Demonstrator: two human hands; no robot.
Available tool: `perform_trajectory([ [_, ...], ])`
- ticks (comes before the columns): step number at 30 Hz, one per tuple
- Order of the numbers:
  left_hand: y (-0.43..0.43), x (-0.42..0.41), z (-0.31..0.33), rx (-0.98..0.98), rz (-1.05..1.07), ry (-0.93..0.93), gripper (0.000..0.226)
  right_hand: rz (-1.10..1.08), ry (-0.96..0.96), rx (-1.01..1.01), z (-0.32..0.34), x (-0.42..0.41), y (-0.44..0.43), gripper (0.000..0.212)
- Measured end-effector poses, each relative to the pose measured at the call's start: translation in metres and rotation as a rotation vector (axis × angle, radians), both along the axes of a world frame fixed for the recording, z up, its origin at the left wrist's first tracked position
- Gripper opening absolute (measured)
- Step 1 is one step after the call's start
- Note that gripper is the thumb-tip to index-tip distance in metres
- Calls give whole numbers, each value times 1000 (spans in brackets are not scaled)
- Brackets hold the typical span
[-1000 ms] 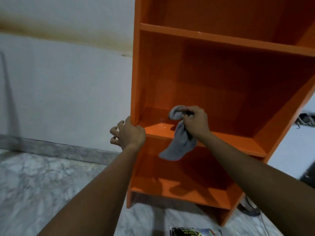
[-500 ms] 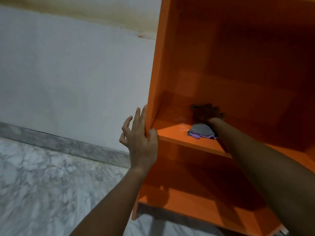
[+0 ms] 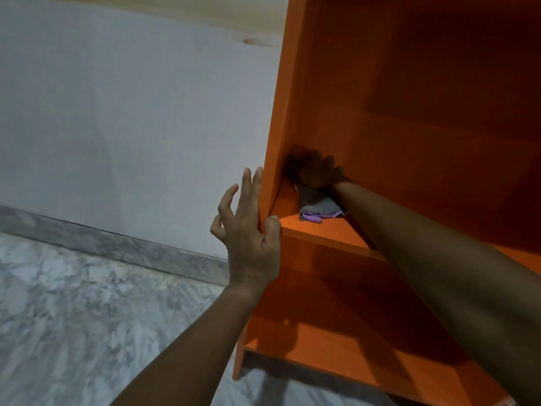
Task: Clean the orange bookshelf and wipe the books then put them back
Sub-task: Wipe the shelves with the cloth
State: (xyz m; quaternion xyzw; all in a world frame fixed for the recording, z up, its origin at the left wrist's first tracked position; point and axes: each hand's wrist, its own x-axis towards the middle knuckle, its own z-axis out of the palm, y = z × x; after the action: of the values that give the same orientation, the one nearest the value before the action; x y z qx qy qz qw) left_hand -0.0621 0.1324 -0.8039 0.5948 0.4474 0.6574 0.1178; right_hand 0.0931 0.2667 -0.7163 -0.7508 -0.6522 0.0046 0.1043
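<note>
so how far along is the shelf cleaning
Done: the orange bookshelf holds no books where visible. In hand: the right hand presses the grey cloth into a shelf, at its back left corner; the left hand braces the side panel. Left: probably the lower shelf, then wiping and returning the books, none in view.

The orange bookshelf [image 3: 409,127] stands upright at three o'clock. A grey, purple-edged cloth [image 3: 319,205] lies bunched at its shelf's nine o'clock end

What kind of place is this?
Probably a room in a home, indoors. A marble-patterned floor meets a plain white wall with a stone skirting, and an orange bookshelf stands on that floor. The right hand presses a grey cloth onto one shelf.
</note>
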Motion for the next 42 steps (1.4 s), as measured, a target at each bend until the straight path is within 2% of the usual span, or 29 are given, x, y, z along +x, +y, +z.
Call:
perform_trajectory([
  [4,-5,-4,1,6,-8,29,72,148,-121,-85,4,8,-18,50],
  [6,-9,-8,4,-17,-13,71,73,258,-216,-59,0,2,-33,50],
  [8,-13,-12,6,-66,-13,115,76,350,-203,-8,-3,-2,-53,47],
  [12,-20,-17,14,-259,10,274,65,433,65,85,-7,-10,-107,38],
  [15,-25,-27,28,-442,3,395,57,503,30,122,-17,-22,-143,39],
  [18,-52,-38,48,-516,-60,368,48,575,70,248,-24,-32,-178,27],
  [20,-68,-44,57,-563,-87,329,46,625,27,281,-25,-41,-199,34],
  [22,-74,-49,62,-590,-102,336,48,657,-47,232,-28,-45,-211,46],
  [24,-79,-53,66,-580,-125,409,48,639,-16,232,-32,-43,-224,45],
  [29,-85,-55,72,-585,-175,501,52,344,228,599,-24,-40,-224,33],
  [32,-77,-55,62,-578,-160,526,56,223,147,458,-26,-55,-201,34],
  [36,-76,-53,49,-488,-139,564,72,281,-36,423,-37,-71,-188,31],
  [39,-84,-41,38,-254,23,667,76,402,-101,454,-34,-47,-189,36],
  [42,-79,-27,28,-29,100,842,70,247,-66,392,-21,-12,-189,43],
])
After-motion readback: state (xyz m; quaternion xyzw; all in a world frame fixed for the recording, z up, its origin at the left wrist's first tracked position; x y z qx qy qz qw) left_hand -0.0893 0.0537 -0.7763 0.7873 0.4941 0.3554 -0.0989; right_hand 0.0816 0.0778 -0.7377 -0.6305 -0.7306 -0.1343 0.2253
